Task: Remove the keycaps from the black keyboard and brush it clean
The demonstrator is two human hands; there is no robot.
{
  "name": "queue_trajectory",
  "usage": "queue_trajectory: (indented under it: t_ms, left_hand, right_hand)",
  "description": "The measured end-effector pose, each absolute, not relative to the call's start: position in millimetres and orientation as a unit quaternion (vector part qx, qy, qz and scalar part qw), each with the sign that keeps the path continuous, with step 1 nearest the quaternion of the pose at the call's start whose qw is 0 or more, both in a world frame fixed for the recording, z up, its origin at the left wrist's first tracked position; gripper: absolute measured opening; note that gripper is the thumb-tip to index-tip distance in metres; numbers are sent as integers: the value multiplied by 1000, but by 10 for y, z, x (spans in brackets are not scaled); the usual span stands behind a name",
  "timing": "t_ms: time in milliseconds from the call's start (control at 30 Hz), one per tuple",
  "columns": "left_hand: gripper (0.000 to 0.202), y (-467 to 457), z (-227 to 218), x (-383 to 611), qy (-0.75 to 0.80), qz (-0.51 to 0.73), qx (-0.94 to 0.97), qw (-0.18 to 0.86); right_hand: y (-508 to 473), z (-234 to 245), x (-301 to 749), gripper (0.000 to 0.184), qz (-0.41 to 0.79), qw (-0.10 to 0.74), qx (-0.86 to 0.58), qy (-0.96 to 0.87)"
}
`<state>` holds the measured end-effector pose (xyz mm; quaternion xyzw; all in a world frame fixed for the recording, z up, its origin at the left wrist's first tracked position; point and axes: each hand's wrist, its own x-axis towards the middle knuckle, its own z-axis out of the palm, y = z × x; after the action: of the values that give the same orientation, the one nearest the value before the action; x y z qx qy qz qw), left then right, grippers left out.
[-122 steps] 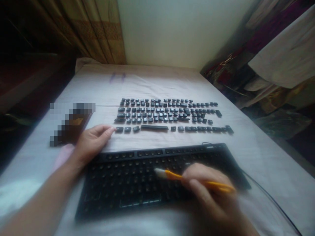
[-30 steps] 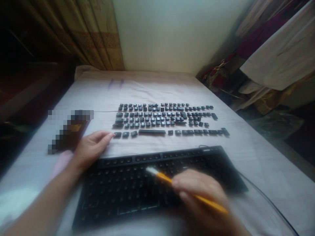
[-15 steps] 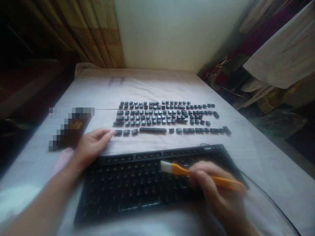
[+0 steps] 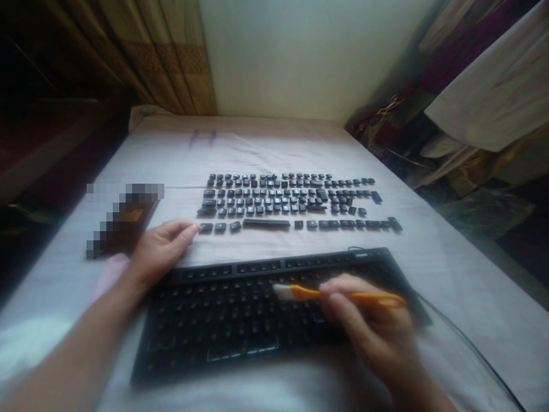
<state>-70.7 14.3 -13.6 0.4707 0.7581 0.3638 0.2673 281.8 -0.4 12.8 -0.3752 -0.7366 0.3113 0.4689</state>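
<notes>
Right hand (image 4: 369, 329), at 5 o'clock in the head view, with fingers closed around the orange plastic handle of a small white-bristled brush (image 4: 338, 295); the bristles touch the upper middle of a black keyboard base stripped of its keycaps (image 4: 223, 320). Left hand (image 4: 159, 249), at 9 o'clock, lies palm-down with fingers loosely extended, holding nothing, on the keyboard base's far left corner. Loose black keycaps (image 4: 291, 200) lie in rows at 12 o'clock on the pale cloth-covered surface (image 4: 429, 257). A thin black cable (image 4: 472, 349) trails toward 4 o'clock.
</notes>
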Motion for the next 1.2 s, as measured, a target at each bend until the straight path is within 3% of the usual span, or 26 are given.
queue_trajectory:
  t_ms: [533,1200]
  left_hand:
    - [50,142,-135,-702,759,361,471,269]
    - [49,144,-168,-739,759,360,484,246]
  right_hand:
    - [15,184,2797,20,296,435,-338,-780]
    - [-34,207,2743,16,335,427,-329,-773]
